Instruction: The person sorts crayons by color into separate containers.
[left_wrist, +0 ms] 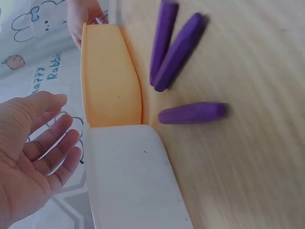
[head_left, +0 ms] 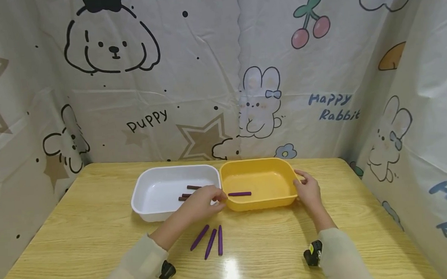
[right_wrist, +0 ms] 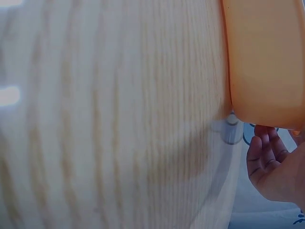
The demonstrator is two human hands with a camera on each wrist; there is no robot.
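My left hand (head_left: 205,201) hovers over the spot where the white tray (head_left: 137,207) meets the yellow tray (head_left: 264,202), its fingers loosely bent around nothing. In the left wrist view the same hand (left_wrist: 40,152) shows a bare palm. A purple crayon (head_left: 240,194) lies inside the yellow tray, just right of those fingertips. At that tray's right end, my right hand (head_left: 308,190) holds the rim, with fingers against the outer wall in the right wrist view. Brown crayons (head_left: 193,187) lie in the white tray, partly hidden behind the left hand.
Three purple crayons (head_left: 210,244) lie on the wooden table (head_left: 267,246) in front of the trays. A printed curtain (head_left: 190,86) hangs behind the table and along both sides. Each wrist carries a small black camera (head_left: 167,271).
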